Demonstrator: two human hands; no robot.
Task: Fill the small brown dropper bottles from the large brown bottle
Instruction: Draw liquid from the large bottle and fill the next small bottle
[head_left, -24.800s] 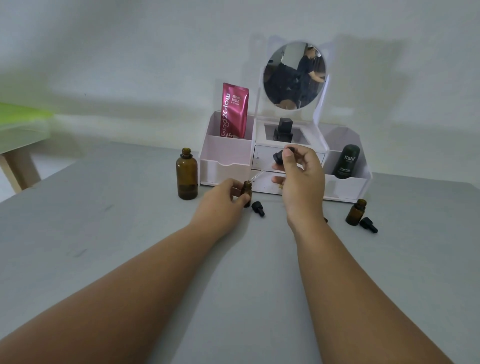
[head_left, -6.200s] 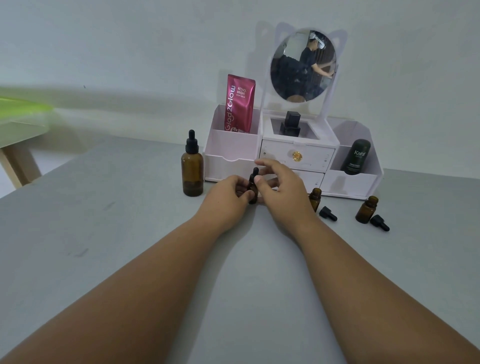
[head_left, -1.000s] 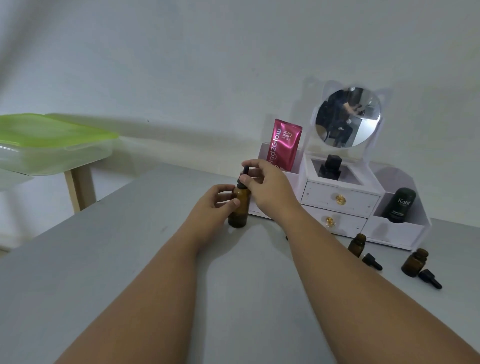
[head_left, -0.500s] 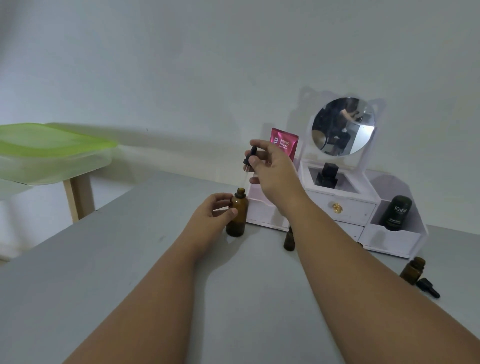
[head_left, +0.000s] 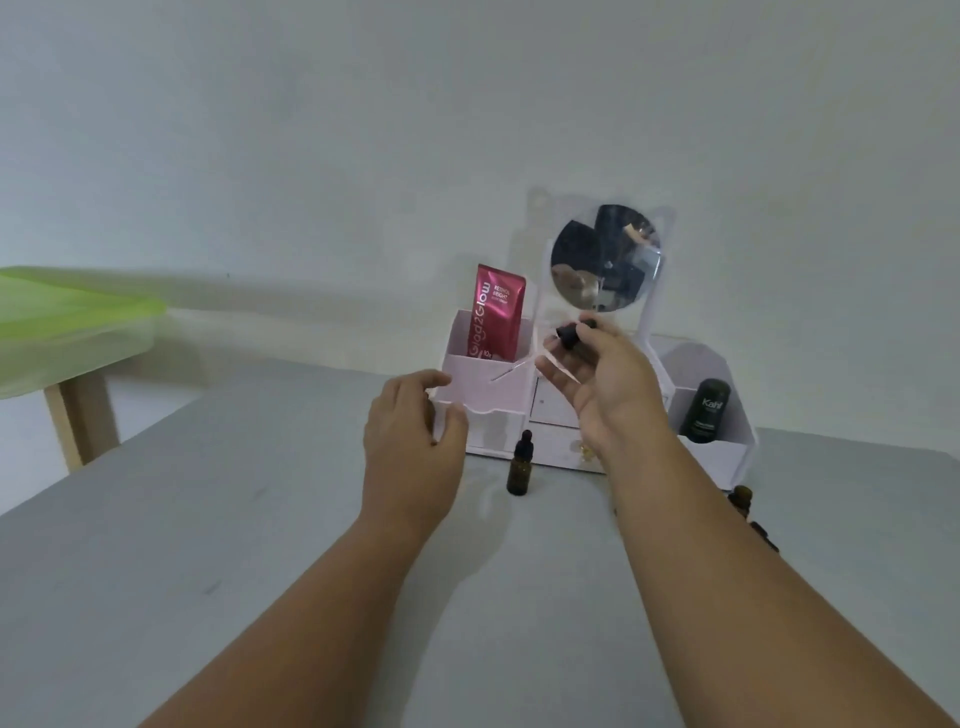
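My right hand (head_left: 602, 384) is raised in front of the organizer and pinches the large bottle's dropper (head_left: 570, 333) by its black bulb. The glass pipette slants down to the left. My left hand (head_left: 410, 431) hovers low over the table with fingers curled and apart; only the organizer shows between thumb and fingers. The large brown bottle is out of sight, apparently behind that hand. A capped small brown dropper bottle (head_left: 520, 466) stands between my hands. An uncapped small bottle (head_left: 742, 500) and a loose black cap (head_left: 764, 535) peek out beside my right forearm.
A pale pink organizer (head_left: 488, 415) with drawers and a round mirror (head_left: 605, 257) stands at the back of the grey table (head_left: 208, 545). It holds a pink sachet (head_left: 496, 312) and a dark tube (head_left: 705, 410). A green-lidded container (head_left: 67, 312) sits on a wooden stand at left.
My right hand has carried the dropper away from the large bottle, to the right, and tipped it sideways. My left hand now covers the large bottle. The view has swung right.
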